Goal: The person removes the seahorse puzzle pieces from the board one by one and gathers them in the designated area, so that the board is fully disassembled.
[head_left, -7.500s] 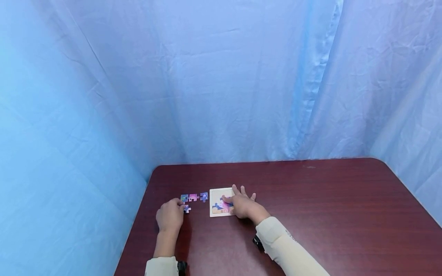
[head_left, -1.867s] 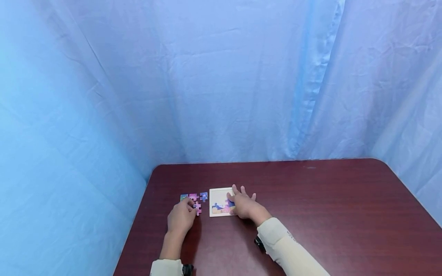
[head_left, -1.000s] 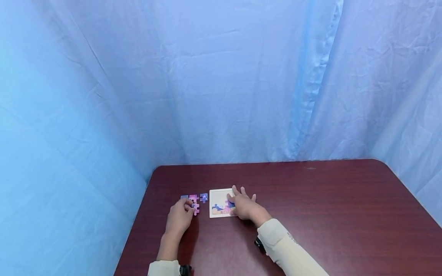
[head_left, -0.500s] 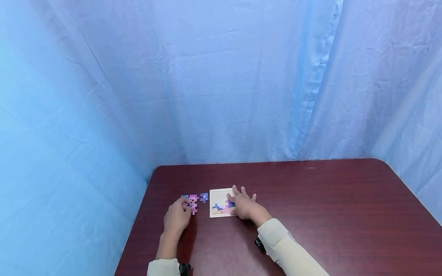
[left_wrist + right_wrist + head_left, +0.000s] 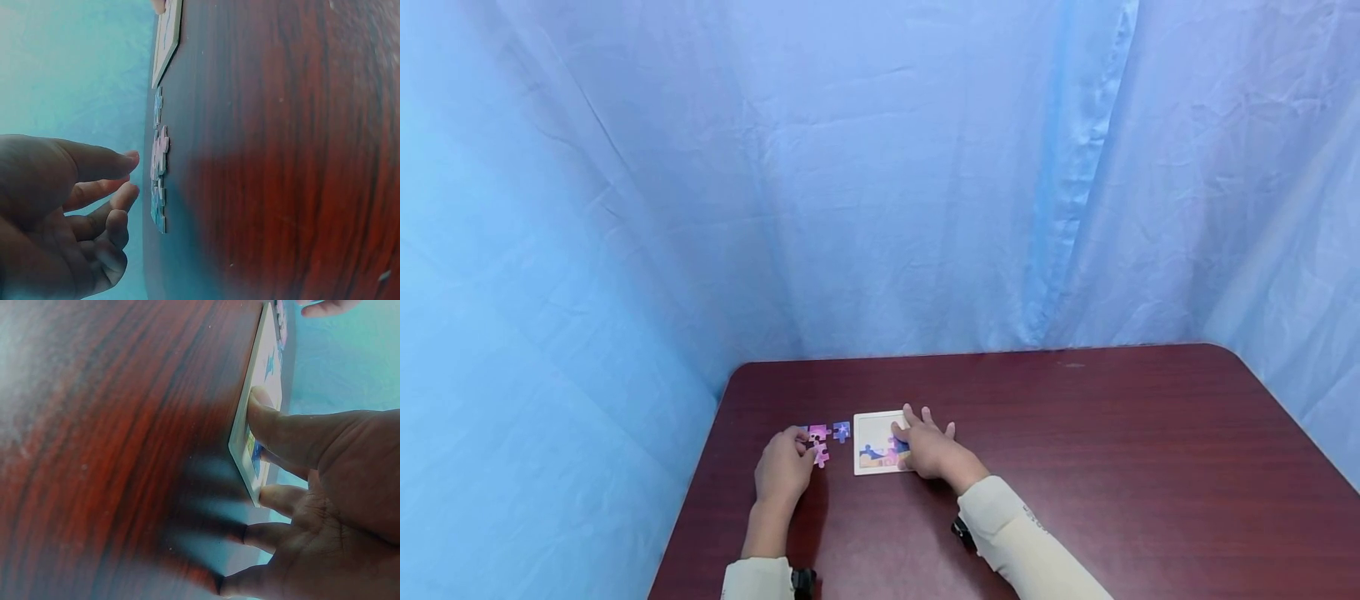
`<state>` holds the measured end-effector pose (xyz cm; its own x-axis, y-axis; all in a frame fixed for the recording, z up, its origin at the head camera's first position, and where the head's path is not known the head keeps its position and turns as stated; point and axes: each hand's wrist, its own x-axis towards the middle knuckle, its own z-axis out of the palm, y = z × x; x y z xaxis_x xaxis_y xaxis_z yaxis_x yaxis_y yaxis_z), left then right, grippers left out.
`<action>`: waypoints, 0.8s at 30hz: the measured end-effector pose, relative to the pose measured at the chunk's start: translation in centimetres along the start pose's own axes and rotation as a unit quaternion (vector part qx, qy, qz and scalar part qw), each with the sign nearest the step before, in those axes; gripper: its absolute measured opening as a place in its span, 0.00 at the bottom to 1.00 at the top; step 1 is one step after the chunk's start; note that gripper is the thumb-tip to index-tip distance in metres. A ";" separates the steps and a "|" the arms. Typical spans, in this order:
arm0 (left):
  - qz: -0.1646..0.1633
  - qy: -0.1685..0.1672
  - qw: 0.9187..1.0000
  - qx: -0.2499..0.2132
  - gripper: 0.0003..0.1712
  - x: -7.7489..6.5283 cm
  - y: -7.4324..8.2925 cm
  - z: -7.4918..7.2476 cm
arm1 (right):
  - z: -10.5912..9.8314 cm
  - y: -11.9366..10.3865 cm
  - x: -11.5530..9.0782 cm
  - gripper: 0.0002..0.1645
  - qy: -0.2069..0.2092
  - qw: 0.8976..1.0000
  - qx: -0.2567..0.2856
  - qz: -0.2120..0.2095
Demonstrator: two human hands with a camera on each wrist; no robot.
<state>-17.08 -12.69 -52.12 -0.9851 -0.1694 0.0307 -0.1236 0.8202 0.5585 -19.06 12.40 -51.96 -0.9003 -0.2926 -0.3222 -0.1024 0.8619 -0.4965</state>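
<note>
My left hand (image 5: 782,473) hovers over loose jigsaw pieces left of the frame, its thumb and fingers loosely bent. In the left wrist view a small gap shows between the fingertips (image 5: 131,159) and the pieces. Nearest to it lies a pink jigsaw piece (image 5: 821,455), with another pink piece (image 5: 817,432) just behind and a blue piece with a star (image 5: 842,430) to the right. My right hand (image 5: 934,450) rests spread on the right side of the pale puzzle frame (image 5: 857,446), thumb on its near rim. Joined pieces (image 5: 872,457) fill the frame's near part; the hand hides some.
The dark red wooden table (image 5: 1090,467) stretches far to the right. Blue curtains (image 5: 910,183) hang behind it and at the left. A further blue-green piece (image 5: 156,209) sits partly hidden behind the left hand in the head view.
The left hand first moved right, then slid slightly left with the pink piece, bringing it close to the others; its fingers are now off it. The right index finger shifted on the frame.
</note>
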 end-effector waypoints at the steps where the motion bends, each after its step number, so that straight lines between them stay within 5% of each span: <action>1: 0.003 0.002 1.000 0.001 0.12 0.0 0.0 -0.1 | 0.0 0.0 0.0 0.41 0.001 1.000 0.001 0.000; 10: 0.053 0.013 0.999 -0.004 0.09 -0.7 1.6 0.5 | 0.0 0.0 0.0 0.42 0.014 1.000 0.017 0.000; 24: 0.145 -0.038 0.989 -0.005 0.07 -1.5 5.4 3.2 | 0.2 0.4 -0.1 0.48 0.060 0.998 0.011 -0.004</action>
<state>-16.63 -6.24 -51.79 -0.9852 0.1140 0.1282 0.1659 0.8233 0.5429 -18.91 12.74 -52.28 -0.9439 -0.2462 -0.2201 -0.1014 0.8505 -0.5162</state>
